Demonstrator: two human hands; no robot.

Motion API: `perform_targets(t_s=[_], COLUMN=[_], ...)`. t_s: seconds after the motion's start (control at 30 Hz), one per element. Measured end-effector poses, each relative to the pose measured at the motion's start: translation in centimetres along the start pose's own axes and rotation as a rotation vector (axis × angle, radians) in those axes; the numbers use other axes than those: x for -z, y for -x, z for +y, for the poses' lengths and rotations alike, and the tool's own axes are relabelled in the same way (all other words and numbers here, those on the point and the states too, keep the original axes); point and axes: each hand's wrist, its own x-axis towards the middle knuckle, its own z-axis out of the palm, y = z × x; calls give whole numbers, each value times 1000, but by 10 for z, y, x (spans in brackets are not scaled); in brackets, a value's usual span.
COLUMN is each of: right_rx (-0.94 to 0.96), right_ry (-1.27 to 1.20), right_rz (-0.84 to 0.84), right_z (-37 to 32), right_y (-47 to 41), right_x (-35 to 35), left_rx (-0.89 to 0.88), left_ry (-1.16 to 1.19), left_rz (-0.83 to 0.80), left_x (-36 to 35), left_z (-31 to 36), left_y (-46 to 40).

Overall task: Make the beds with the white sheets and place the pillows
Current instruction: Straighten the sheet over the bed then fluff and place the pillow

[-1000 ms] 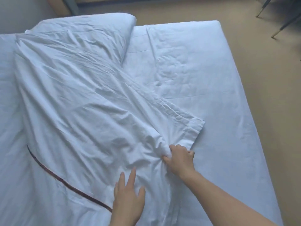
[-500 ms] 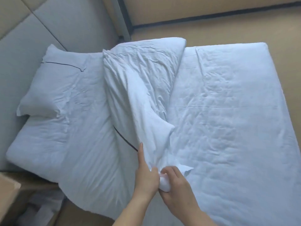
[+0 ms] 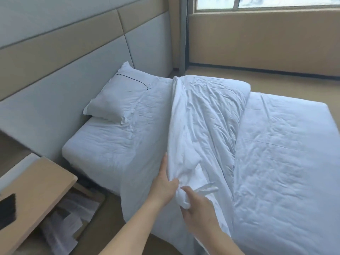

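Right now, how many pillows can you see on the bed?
1. The pillow lies at the head of the bed, against the padded headboard, on the far left. The folded white duvet could hide another; I cannot tell.

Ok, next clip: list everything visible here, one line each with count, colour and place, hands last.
bed: one, white sheet, centre and right
pillow: one, white with dark piping, head of bed by the wall
duvet: one, white, folded in a ridge across the middle of the bed
headboard panels: grey and tan, wall on the left
bedside table: one, light wood, lower left
dark flat object: one, black, on the table's left edge
window: one, top right
floor: tan, beyond the bed
left hand: against the duvet's gathered corner
right hand: gripping the gathered corner
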Motion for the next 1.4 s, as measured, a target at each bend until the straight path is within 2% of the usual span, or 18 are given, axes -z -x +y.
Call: perform_targets(t_s=[0.07, 0.17, 0.3, 0.37, 0.5, 0.63, 0.7, 0.8, 0.83, 0.9, 0.97, 1.0, 1.2, 1.33, 1.4], right_rx=[19, 71, 145, 178, 188, 120, 107, 26, -55, -216, -324, -381, -606, -732, -786], right_ry=[46, 119, 208, 251, 221, 263, 313, 341, 331, 384, 432, 420, 325, 199, 156], right_rz=[-20, -75, -287, -334, -535, -566, -520, -556, -625, -895, -1124, -1144, -807, -613, -530], right_z=[-32, -71, -110, -128, -164, -186, -194, -208, -210, -210, -215, -218, -205, -166, -146], right_y=[-2, -3, 6, 11, 16, 10, 4, 2, 3, 10, 18, 25, 42, 50, 61], right_x=[-27, -61, -114, -143, -196, -246, -279, -340, -362, -395, -409, -412, -365, -313, -293], left_rx=[40, 69, 88, 122, 166, 102, 111, 108, 141, 278, 366, 369, 188, 124, 152], left_ry=[-5, -30, -92, -142, -140, -133, -163, -188, -198, -250, -304, -337, -426, -420, -410], left_rz=[28, -14, -87, -103, -149, -265, -291, -294, -252, -211, -253, -288, -384, -494, -490], left_x=[33, 78, 130, 153, 192, 226, 243, 272, 282, 300, 313, 315, 267, 212, 192], left_z=[-16, -45, -104, -135, -192, -242, -268, -313, -327, -356, -372, -374, -351, -337, -339], left_y=[4, 7, 13, 19, 32, 17, -1, -30, -35, -40, -38, -36, -25, -5, 0])
